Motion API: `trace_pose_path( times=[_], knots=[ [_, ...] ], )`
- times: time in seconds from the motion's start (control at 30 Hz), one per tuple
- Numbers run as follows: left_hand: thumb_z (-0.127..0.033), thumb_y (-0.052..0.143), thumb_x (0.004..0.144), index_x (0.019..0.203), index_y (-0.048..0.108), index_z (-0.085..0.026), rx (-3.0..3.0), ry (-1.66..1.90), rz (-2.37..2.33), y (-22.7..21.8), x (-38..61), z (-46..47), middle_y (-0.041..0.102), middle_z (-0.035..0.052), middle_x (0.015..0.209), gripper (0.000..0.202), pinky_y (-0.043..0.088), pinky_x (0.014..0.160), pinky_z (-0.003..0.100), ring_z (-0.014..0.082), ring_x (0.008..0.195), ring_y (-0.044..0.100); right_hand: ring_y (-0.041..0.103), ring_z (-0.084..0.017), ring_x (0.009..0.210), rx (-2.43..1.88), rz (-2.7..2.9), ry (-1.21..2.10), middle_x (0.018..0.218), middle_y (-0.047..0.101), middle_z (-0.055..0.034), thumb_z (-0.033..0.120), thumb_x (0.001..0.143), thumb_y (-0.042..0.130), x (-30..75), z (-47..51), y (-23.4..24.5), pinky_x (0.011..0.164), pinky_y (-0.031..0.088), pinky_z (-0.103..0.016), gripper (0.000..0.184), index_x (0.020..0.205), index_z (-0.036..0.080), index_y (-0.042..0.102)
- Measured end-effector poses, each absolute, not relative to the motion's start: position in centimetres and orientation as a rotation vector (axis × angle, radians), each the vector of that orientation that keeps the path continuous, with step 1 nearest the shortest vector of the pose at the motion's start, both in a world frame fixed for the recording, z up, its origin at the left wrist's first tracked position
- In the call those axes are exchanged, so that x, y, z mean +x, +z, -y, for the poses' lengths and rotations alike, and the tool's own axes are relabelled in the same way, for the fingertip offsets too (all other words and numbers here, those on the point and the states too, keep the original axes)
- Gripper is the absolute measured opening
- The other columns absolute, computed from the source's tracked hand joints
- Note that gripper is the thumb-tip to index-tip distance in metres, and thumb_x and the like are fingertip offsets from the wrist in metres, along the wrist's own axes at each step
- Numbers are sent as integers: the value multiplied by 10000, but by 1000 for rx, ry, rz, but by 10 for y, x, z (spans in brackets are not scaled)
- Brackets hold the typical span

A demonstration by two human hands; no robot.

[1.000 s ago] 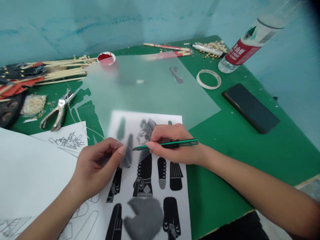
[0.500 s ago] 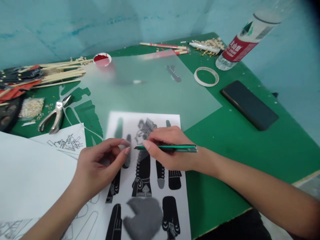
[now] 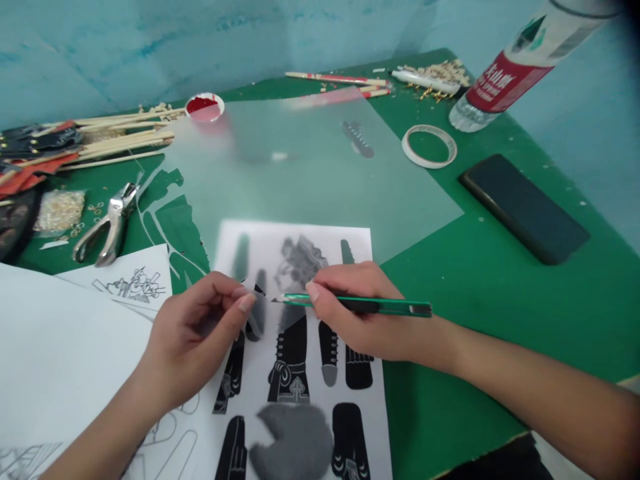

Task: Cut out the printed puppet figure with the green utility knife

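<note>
In my right hand [image 3: 367,310] is a slim green craft knife [image 3: 395,306], held like a pen with its tip pointing left. My left hand [image 3: 205,330] pinches what looks like a thin translucent film piece [image 3: 257,319] between thumb and forefinger, its outline hard to make out. The knife tip is close to those fingertips. Below both hands lies a white sheet printed with black puppet-like figure parts [image 3: 291,357]. Its upper part looks hazy under a large translucent plastic sheet [image 3: 315,193]. A grey rounded piece [image 3: 293,440] lies lower on the print.
Hole-punch pliers [image 3: 113,223], a bag of small rings [image 3: 60,212] and wooden sticks [image 3: 125,140] lie left. A red paint cup [image 3: 205,108] stands behind. Rightward are a tape roll [image 3: 406,150], phone [image 3: 525,208] and bottle [image 3: 510,80]. White papers [image 3: 65,360] lie front left.
The view has shifted slightly. My right hand and the knife have moved a little to the right, and the knife is tilted slightly more. My left hand stays nearly in place, still pinching.
</note>
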State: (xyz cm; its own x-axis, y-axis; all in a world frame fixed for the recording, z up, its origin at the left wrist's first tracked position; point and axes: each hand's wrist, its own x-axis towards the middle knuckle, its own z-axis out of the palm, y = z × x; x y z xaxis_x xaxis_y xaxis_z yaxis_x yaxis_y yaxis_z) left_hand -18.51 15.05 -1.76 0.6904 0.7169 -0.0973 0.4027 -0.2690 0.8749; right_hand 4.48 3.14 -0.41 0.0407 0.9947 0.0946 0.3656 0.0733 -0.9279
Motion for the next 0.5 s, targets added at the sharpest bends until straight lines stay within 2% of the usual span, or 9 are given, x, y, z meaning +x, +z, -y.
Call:
trace_pose_path(
  times=[0.27,0.5],
  knots=[
    [-345,645,1001,905,640,-260,1886,380,-885,-12,-186,-150,618,-61,607,128,453,468,195,102,522,572,409,-107,562,-1381,1572,697,637,451,53,234,1073,490,40,-28,-13,581,367,-265,362,729,241,377],
    [-376,670,984,914,653,-269,1893,402,-926,-13,-188,-150,619,-63,608,129,450,444,198,102,499,571,409,-126,576,-1342,1714,561,612,400,54,227,1081,476,43,-29,-17,623,409,-284,373,723,251,376]
  ],
)
